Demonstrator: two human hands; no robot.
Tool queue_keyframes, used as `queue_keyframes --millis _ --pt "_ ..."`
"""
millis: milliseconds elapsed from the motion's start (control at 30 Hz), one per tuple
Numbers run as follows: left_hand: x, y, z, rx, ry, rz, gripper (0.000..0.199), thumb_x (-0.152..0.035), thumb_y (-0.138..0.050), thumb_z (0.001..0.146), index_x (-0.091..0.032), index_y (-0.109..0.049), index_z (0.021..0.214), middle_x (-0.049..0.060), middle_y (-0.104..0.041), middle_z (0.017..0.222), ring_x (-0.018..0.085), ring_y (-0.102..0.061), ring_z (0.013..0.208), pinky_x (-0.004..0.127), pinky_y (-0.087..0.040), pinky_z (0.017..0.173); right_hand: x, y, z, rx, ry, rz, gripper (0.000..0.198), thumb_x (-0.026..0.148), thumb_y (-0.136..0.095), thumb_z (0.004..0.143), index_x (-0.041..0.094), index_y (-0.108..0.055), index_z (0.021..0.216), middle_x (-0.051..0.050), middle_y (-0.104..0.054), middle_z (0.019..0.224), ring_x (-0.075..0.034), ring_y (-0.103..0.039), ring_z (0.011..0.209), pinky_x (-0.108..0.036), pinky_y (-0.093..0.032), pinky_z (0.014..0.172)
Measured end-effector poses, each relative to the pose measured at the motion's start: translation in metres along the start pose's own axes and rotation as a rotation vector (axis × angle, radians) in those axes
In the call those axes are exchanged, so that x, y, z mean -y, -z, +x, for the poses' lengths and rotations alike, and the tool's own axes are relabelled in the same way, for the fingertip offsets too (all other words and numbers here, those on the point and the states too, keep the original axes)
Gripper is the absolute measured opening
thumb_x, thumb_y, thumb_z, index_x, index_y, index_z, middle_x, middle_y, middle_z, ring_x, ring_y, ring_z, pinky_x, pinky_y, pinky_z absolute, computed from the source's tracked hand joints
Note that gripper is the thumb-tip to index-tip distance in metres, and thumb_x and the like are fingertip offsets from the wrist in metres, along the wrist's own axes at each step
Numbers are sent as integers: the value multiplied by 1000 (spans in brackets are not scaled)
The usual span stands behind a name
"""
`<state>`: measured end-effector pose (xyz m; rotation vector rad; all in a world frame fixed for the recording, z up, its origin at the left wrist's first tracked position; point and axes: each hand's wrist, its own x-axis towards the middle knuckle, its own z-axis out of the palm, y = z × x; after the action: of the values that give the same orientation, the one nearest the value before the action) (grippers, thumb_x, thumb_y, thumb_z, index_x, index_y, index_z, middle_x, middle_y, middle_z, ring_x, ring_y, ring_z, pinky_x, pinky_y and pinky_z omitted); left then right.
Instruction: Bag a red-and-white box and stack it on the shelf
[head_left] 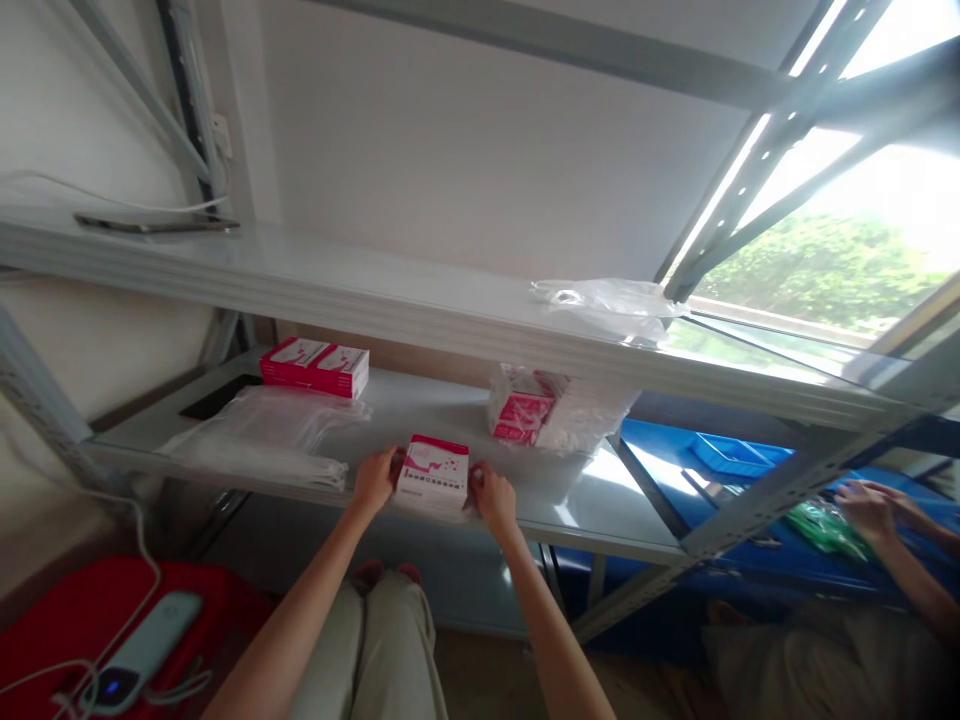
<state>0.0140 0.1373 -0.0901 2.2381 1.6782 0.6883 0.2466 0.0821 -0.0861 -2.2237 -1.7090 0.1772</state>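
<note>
A small pink-and-white box (433, 474) is gripped at both ends, left hand (374, 477) on one side, right hand (493, 497) on the other, right at the front edge of the grey shelf (585, 505). Flat plastic bags (259, 435) are piled just left, more pink boxes (315, 366) further back.

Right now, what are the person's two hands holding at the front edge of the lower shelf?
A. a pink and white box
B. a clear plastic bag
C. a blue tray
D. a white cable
A: the left hand and the right hand grip either side of the pink and white box on the lower shelf.
</note>
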Motion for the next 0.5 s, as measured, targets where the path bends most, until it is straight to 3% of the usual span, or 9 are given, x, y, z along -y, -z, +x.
queue_keyframes --millis 133,233,300,367,500 --pt "6 -3 -40 -114 -24 -31 30 -12 -50 86 -17 -62 113 9 -63 108 22 -62 98 32 -45 89 -19 -10 -41 -58 137 144 29 31 -42 93 25 -59 116 -6 -66 99 -21 -64 87 -30 -44 74" --pt "0 -6 -65 -241 14 -85 32 -18 -49 89 -19 -59 119 9 -58 114 21 -63 90 31 -49 79 -19 -5 -57 -235 152 137 36 39 -44 91 23 -55 121 -11 -57 121 -27 -56 107 -39 -44 85" --pt "-7 -7 -76 -315 13 -111 32 -18 -48 89 -21 -59 119 9 -56 117 21 -64 91 30 -51 76 -10 7 -53 -295 207 83 45 42 -51 87 23 -50 128 -12 -45 137 -31 -44 124 -45 -39 94" --pt "-14 -8 -82 -379 -10 -135 33 -16 -47 89 -22 -58 119 8 -55 117 21 -63 92 31 -51 76 5 22 -40 -226 316 67 57 45 -54 85 24 -41 137 -11 -32 149 -29 -30 135 -47 -33 103" --pt "-23 -5 -87 -435 -83 -216 32 -12 -45 88 -22 -58 116 7 -55 115 21 -62 97 34 -50 84 38 42 -2 119 494 25 93 59 -61 77 24 -15 150 -10 -14 156 -29 -7 144 -54 -17 112"
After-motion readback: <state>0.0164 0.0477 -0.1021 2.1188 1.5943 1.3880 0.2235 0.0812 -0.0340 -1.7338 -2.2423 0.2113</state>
